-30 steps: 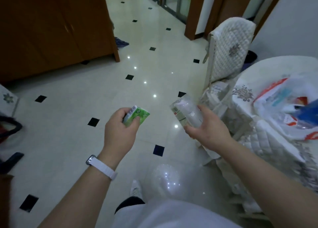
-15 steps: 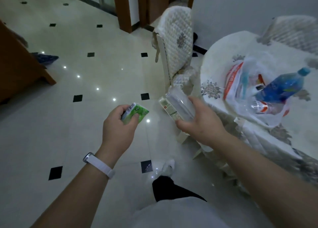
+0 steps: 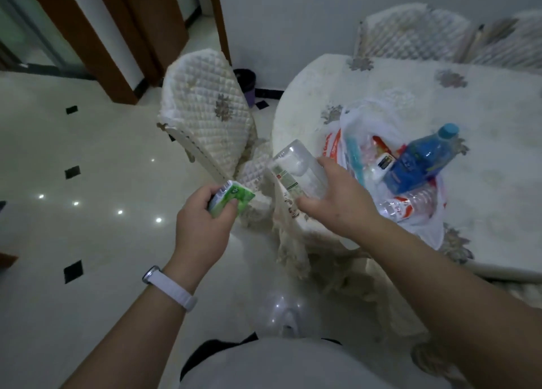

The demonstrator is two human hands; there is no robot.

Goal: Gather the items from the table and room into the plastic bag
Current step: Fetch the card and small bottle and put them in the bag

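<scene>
My left hand (image 3: 202,221) grips a small green and white packet (image 3: 234,199) above the floor, beside the table's edge. My right hand (image 3: 340,201) holds a clear plastic container with a white and green label (image 3: 296,168) at the near left rim of the table (image 3: 484,189). Just right of that hand the white plastic bag (image 3: 422,227) with red print lies open on the tablecloth. A blue bottle (image 3: 422,157) sticks out of it, along with a clear crushed bottle (image 3: 407,205) and other small items.
A quilted white chair (image 3: 211,116) stands left of the table, close to both hands. More quilted chairs (image 3: 416,33) line the far side. A dark bin (image 3: 247,85) sits by the wall. Glossy tiled floor (image 3: 73,212) spreads to the left, with wooden door frames (image 3: 96,42) behind.
The view has swung right and closer to the table, bringing the bag into full view. Both hands, still holding their items, have come up to the table's edge; the right hand is nearer the bag.
</scene>
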